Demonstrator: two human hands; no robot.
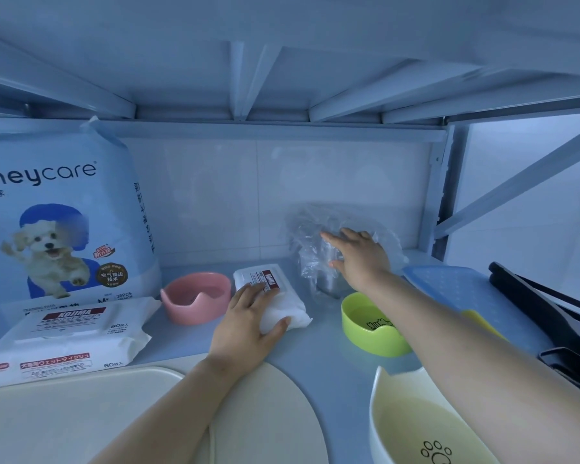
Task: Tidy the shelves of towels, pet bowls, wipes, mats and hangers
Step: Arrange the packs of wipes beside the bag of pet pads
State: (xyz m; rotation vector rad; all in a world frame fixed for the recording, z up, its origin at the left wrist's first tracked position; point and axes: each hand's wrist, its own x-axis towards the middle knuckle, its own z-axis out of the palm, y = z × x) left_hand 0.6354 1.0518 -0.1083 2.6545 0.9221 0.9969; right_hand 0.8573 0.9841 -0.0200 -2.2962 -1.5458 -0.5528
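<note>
My left hand [248, 324] grips a small white wipes pack [275, 289] lying on the shelf's middle. My right hand [359, 256] reaches to the back, fingers spread against a clear plastic-wrapped metal bowl [318, 259]. A pink bowl [196, 298] sits left of the small pack. A green bowl [370, 326] sits under my right forearm. A larger wipes pack [67, 333] lies at the left front. A white bowl with a paw print [422, 426] stands at the front right.
A big blue pet-pad bag [64, 209] stands at the back left. Cream mats [81, 416] lie at the front. A blue dotted mat [466, 293] over a yellow one and black hangers [549, 313] fill the right. The upper shelf's underside [282, 78] hangs close overhead.
</note>
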